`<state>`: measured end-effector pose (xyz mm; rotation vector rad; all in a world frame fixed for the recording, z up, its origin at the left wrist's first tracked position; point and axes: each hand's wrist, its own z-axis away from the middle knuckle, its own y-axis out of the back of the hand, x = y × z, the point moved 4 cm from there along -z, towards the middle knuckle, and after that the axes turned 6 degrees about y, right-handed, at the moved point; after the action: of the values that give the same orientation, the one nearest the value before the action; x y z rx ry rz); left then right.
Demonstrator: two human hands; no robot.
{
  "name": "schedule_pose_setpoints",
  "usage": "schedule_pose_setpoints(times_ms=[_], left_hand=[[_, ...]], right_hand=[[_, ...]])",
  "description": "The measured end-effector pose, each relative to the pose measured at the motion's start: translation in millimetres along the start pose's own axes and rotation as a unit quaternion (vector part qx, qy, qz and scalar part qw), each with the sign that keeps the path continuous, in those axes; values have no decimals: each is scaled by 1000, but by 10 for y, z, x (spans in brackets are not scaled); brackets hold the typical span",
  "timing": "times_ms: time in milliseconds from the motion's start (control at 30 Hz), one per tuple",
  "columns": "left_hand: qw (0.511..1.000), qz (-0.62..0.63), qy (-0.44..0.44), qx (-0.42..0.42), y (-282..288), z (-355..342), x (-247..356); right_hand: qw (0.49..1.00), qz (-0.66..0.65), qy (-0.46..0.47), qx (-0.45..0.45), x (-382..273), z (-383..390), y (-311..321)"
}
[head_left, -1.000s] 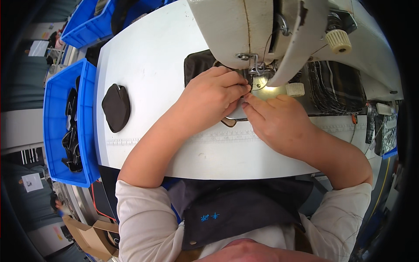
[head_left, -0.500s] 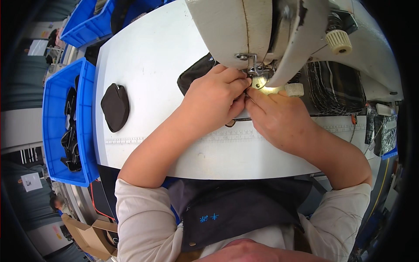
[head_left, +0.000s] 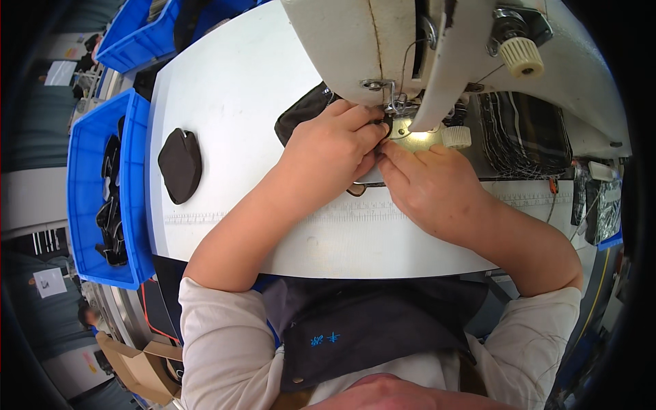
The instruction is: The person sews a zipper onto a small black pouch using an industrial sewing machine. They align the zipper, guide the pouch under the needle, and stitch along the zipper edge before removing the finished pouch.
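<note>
A sewing machine (head_left: 348, 44) stands over the white table, its presser foot and lit metal plate just beyond my fingertips. My left hand (head_left: 335, 143) is closed in a pinch on a dark fabric piece (head_left: 299, 115), whose far left corner sticks out past the knuckles. Close against it, my right hand (head_left: 434, 181) has its thumb and finger pressed together at the same piece's edge. A small tan-edged tab (head_left: 355, 190) shows below my left hand. The exact grip at the fingertips is mostly hidden.
Right of the needle lies a stack of dark fabric pieces (head_left: 526, 137) with loose white threads. A dark rounded fabric piece (head_left: 180, 166) rests on the table's left. Beyond it stands a blue bin (head_left: 142, 225) holding dark pieces. A ruler scale (head_left: 273, 215) crosses the table.
Both hands have shifted very slightly left, staying together beside the presser foot and still pinching the fabric. The whole view has also tilted a little.
</note>
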<state>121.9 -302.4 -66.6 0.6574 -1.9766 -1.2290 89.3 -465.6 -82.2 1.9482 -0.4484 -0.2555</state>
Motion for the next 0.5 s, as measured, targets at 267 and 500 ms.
schedule_pose_setpoints(times_ms=[267, 500], left_hand=[[1000, -23, 8, 8, -24, 14, 29], [998, -49, 41, 1, -79, 8, 74]], right_hand=[[1000, -4, -6, 0, 19, 4, -19], [1000, -5, -16, 16, 50, 16, -29]])
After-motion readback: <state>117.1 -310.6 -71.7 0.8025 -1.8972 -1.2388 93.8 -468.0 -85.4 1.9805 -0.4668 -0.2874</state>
